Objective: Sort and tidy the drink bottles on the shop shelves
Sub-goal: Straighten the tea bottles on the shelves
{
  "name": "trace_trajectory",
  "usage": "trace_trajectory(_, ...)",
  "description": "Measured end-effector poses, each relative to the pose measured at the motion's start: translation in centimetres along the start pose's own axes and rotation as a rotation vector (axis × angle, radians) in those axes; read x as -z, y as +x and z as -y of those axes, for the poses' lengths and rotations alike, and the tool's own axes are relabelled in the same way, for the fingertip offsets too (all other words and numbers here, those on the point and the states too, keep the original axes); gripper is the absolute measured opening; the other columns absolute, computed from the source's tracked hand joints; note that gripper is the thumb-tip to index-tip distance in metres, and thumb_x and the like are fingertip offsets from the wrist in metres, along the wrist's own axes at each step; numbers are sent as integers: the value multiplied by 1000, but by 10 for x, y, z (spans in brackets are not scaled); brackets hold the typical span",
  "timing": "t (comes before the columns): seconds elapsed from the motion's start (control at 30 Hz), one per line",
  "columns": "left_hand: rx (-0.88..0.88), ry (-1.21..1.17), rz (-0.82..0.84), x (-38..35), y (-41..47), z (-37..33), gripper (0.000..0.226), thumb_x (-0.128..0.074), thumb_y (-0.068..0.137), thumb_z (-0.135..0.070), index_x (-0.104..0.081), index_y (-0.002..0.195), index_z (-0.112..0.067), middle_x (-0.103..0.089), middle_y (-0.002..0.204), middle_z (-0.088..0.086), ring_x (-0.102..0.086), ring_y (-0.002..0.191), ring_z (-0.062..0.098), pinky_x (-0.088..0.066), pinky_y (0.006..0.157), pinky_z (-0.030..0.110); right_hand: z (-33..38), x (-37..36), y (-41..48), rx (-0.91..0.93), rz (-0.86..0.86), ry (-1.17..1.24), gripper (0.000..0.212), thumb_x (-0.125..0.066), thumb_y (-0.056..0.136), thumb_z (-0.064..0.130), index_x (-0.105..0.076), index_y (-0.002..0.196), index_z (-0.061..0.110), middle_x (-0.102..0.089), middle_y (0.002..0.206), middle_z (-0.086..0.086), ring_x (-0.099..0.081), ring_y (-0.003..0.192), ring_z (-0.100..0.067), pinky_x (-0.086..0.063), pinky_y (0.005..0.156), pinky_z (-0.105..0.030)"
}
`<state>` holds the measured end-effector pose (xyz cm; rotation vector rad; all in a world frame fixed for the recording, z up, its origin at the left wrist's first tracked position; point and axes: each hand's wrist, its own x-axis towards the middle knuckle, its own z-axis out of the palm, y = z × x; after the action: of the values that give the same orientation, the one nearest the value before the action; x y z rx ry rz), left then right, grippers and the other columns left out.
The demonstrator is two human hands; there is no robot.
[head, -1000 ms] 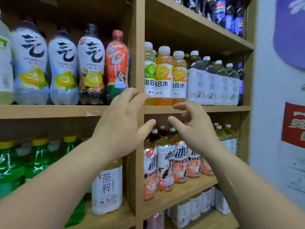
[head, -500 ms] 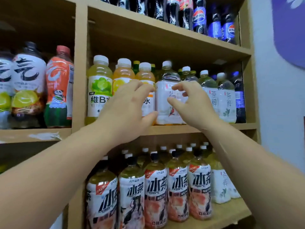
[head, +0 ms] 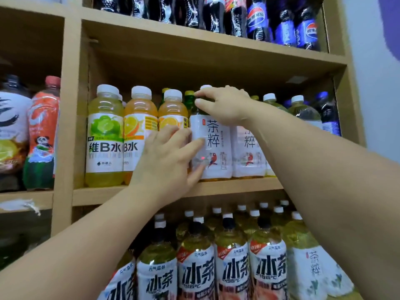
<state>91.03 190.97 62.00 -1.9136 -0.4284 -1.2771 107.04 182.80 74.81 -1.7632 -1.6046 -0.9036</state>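
Note:
A white-labelled tea bottle (head: 213, 146) with a bird picture stands at the front of the middle shelf (head: 238, 186). My right hand (head: 225, 105) grips its neck and white cap from above. My left hand (head: 171, 161) wraps its fingers round the lower left side of the same bottle, covering part of an orange vitamin-water bottle (head: 173, 109). A second tea bottle (head: 247, 148) stands just right of it, partly behind my right forearm.
Left of the hands stand a lime vitamin-water bottle (head: 105, 135) and an orange one (head: 138, 131). Cola bottles (head: 259, 20) fill the top shelf. Iced-tea bottles (head: 197, 267) crowd the shelf below. A wooden upright (head: 67, 126) divides off sparkling-water bottles (head: 41, 135) at left.
The view has tilted up and closer to the middle shelf. My right hand rose to the tea bottle's cap, and my left hand slid right onto its lower body.

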Motion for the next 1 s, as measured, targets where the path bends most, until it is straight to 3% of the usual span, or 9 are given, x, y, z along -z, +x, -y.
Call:
trace_trajectory(0.1, 10, -21, -14, -1, 1, 3, 52, -63, 87, -53, -67, 128, -22, -64, 126, 5, -52, 122, 35, -45, 95, 52, -5, -7, -1, 13, -5, 54, 42, -32, 104, 59, -47, 141, 47, -53, 147, 0, -28, 149, -32, -14, 119, -60)
trace_trajectory(0.23, 11, -80, -86, -5, 0, 5, 60, -69, 85, -53, -64, 133, -17, -65, 127, 8, -55, 118, 35, -47, 95, 54, -7, -6, -18, 94, -137, 177, 41, -39, 105, 52, -51, 142, 40, -58, 139, -4, -38, 142, -29, -18, 120, -59)
trace_trajectory(0.3, -5, -102, -124, -5, -1, 6, 64, -71, 84, -52, -62, 136, -14, -65, 129, 10, -57, 117, 35, -47, 96, 54, -8, 0, -30, 148, -188, 260, 40, -45, 104, 49, -52, 142, 37, -57, 131, -1, -47, 130, -21, -34, 112, -46)
trace_trajectory(0.43, -22, -216, -166, -3, -2, 4, 77, -76, 84, -46, -48, 148, -13, -58, 140, 12, -54, 125, 33, -43, 107, 48, -8, 12, -61, 234, -166, 440, 44, -59, 101, 40, -48, 143, 37, -44, 135, 2, -47, 126, -8, -39, 103, -18)
trace_trajectory(0.57, 63, -446, -157, 5, -4, -10, 92, -79, 85, -35, -26, 158, -15, -46, 153, 11, -45, 136, 26, -39, 112, 42, -8, 23, -89, 310, -225, 396, 59, -72, 94, 33, -48, 147, 31, -40, 134, 2, -45, 126, -7, -42, 103, -11)
trace_trajectory(0.7, 160, -712, -105, 24, -7, -44, 95, -70, 90, -41, -5, 159, -33, -32, 162, 1, -35, 140, 4, -38, 107, 18, -10, 33, -119, 340, -382, 408, 60, -72, 93, 32, -50, 148, 18, -41, 128, 0, -46, 121, -6, -45, 102, -15)
trace_trajectory(0.83, 222, -902, 21, 50, -18, -84, 106, -66, 82, -59, 9, 157, -47, -34, 160, -13, -55, 130, 4, -55, 100, 38, -29, 47, -159, 369, -353, 407, 60, -69, 96, 32, -48, 148, 10, -48, 135, -12, -52, 127, -18, -49, 104, -30)
trace_trajectory(0.9, 259, -997, 103, 58, -29, -109, 113, -69, 76, -58, 11, 156, -49, -42, 154, -17, -57, 120, -8, -57, 95, 29, -39, 49, -185, 344, -303, 405, 59, -71, 96, 33, -50, 147, 11, -50, 136, -14, -53, 128, -18, -48, 104, -29)
trace_trajectory(1.0, 319, -1123, 229, 58, -54, -148, 122, -80, 76, -46, 12, 157, -47, -50, 139, -34, -52, 122, -16, -51, 100, 23, -52, 39, -229, 281, -204, 400, 58, -74, 94, 33, -53, 145, 14, -53, 135, -12, -53, 127, -14, -42, 103, -18)
